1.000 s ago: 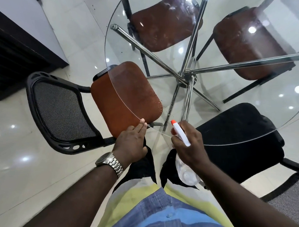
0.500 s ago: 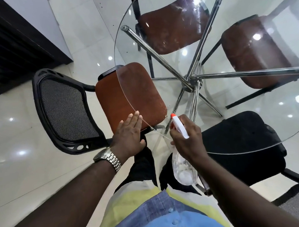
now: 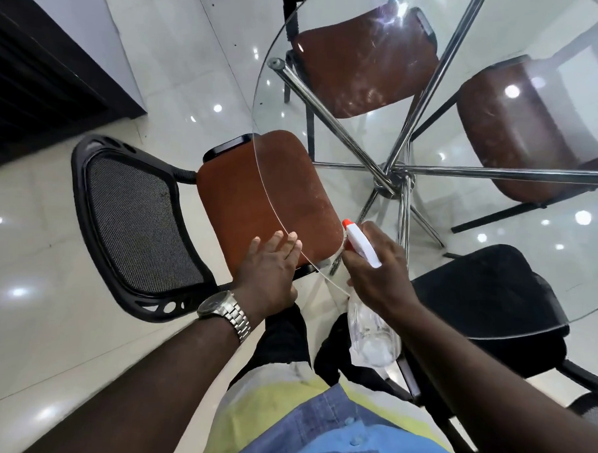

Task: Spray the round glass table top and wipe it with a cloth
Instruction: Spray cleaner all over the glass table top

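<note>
Two hands meet the near rim of the round glass table top (image 3: 496, 235).
Left hand (image 3: 271, 269) lies flat with straight fingers, tips at the glass edge, holding nothing; right hand (image 3: 377, 281) grips the clear spray bottle (image 3: 361, 248) by its neck, orange nozzle aimed over the glass; a brown-seated chair (image 3: 243, 203) sits partly beneath the rim.

A spray bottle (image 3: 361, 245) is gripped in the right hand (image 3: 379, 277) above the near edge of the round glass table top (image 3: 516, 235), its orange nozzle pointed across the glass. The left hand (image 3: 272, 266), fingers straight, is laid at the same rim. A brown-seated chair (image 3: 251, 197) is seen partly beneath the glass, and chrome legs (image 3: 333, 121) are crossed under its centre.
</note>
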Demonstrator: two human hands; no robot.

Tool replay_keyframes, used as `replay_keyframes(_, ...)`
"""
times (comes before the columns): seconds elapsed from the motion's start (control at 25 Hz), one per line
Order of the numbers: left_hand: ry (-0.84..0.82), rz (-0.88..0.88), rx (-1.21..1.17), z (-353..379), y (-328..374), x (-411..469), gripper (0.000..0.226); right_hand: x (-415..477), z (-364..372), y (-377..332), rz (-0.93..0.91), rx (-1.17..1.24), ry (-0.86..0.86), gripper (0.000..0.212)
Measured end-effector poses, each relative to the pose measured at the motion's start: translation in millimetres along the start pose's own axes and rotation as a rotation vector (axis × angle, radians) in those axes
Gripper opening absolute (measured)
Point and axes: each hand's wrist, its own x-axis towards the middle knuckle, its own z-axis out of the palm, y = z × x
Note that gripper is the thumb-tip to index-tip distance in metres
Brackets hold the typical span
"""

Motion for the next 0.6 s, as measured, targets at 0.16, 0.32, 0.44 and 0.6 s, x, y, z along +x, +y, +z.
replay_keyframes(0.16,-0.014,0.037,-0.002,0,-4,4,0.085,9,7,-13,0.01,0.007,0.029,0.008)
replay_keyframes(0.32,-0.02,0.091,0.036,-7,-6,13,0.077,16,8,-16,0.024,0.016,0.059,0.007)
replay_keyframes(0.44,-0.051,0.102,0.082,-12,-8,21,0.073,16,2,-20,0.068,0.015,0.135,0.004)
replay_keyframes(0.6,-0.072,0.121,0.126,-15,-8,21,0.075,17,-18,-15,0.144,0.034,0.219,0.002)
